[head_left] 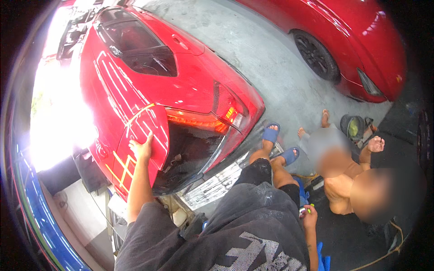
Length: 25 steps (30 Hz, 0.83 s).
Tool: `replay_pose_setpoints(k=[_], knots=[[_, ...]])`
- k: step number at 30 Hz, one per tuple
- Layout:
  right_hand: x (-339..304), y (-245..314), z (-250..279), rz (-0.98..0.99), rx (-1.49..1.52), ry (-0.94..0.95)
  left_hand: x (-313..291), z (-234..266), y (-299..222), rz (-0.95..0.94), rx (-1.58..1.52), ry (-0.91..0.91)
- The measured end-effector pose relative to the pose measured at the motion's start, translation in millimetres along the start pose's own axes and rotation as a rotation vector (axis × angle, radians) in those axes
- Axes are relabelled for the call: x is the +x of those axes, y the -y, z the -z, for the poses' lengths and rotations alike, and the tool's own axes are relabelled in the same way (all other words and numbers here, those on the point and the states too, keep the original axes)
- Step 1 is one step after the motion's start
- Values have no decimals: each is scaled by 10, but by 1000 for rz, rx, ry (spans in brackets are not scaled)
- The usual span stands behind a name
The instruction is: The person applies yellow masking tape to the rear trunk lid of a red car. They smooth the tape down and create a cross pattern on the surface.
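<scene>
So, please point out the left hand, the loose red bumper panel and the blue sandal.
left hand (141, 149), head view, on the back of the hand.
red bumper panel (156, 124), head view, on its upper face.
blue sandal (271, 134), head view, on the strap.

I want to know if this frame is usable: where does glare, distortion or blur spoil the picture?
Head view: daylight blows out the left edge, washing over the red car beside the panel under the left hand; bright streaks reflect on its paint. Fisheye bends the car's lines, with black corners. The seated person is blurred. The right hand, low by the dark shorts, sits in dimmer light.
</scene>
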State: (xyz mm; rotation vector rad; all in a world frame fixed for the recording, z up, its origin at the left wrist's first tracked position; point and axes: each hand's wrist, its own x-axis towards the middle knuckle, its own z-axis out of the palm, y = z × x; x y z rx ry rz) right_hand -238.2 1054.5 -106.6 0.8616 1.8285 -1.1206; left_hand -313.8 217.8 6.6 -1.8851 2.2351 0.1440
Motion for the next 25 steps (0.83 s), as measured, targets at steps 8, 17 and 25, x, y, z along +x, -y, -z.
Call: replay_pose_setpoints(k=[8, 17, 25], knots=[[624, 1144, -203, 505, -506, -311, 316, -139, 105, -110, -68, 20], [2371, 2067, -605, 811, -591, -319, 345, -300, 1043, -172, -383, -157], [2879, 2611, -852, 896, -586, -260, -198, -132, 253, -176, -230, -290]])
